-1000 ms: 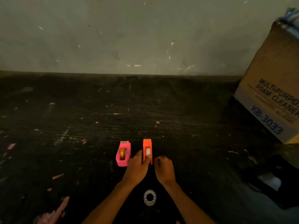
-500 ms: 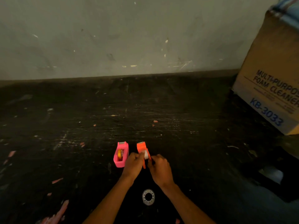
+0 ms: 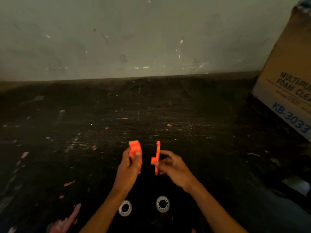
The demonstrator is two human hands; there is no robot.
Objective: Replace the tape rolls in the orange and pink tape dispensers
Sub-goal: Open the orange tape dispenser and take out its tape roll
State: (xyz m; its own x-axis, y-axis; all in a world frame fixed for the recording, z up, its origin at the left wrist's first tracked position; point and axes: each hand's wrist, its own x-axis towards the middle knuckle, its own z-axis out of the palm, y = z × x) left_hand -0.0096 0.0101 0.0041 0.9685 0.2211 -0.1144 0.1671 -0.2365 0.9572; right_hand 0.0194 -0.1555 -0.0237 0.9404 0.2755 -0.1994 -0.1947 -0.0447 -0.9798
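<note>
Holding the orange dispenser split into two pieces, one per hand, above the dark scuffed desk (image 3: 202,115).

Our left hand (image 3: 128,169) is wrapped around the main orange body (image 3: 135,148), our right hand (image 3: 173,167) pinches the flat orange side piece (image 3: 157,157), hands apart. Two white tape rolls (image 3: 125,208) (image 3: 162,203) lie by the near edge; a cardboard box (image 3: 289,78) sits at the far right corner.

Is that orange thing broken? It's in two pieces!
It is in two pieces: the left hand holds the orange dispenser body, the right hand holds its flat side cover. Nothing looks snapped; probably opened deliberately. Two tape rolls lie nearby.
</note>
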